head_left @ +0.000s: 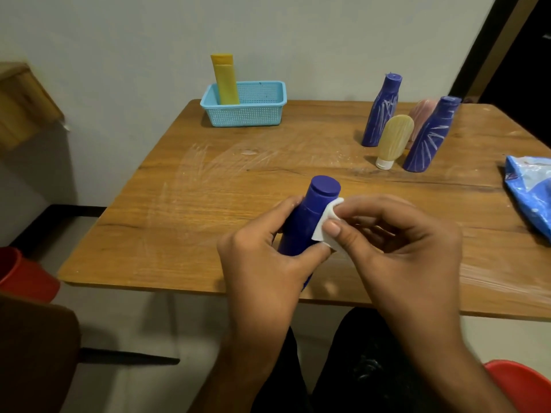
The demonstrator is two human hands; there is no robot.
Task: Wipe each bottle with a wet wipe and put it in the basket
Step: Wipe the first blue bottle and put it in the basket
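Wooden counter point(208, 186) smeared white; blue plastic bag point(530, 192) at right edge; red chair point(524, 383), red bucket point(21, 275) below.

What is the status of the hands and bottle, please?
Left hand grips blue bottle. Right hand pinches wipe against it. Nothing obstructing.

Wooden table point(208, 186), white smears; blue mesh basket point(253, 114) at far edge; four bottles point(399, 135) and blue packet point(530, 192) to basket's right.

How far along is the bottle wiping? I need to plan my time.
Done: one yellow bottle stands in the basket. In hand: the left hand holds a blue bottle while the right hand rubs it with the wipe. Left: four smeared bottles on the table.
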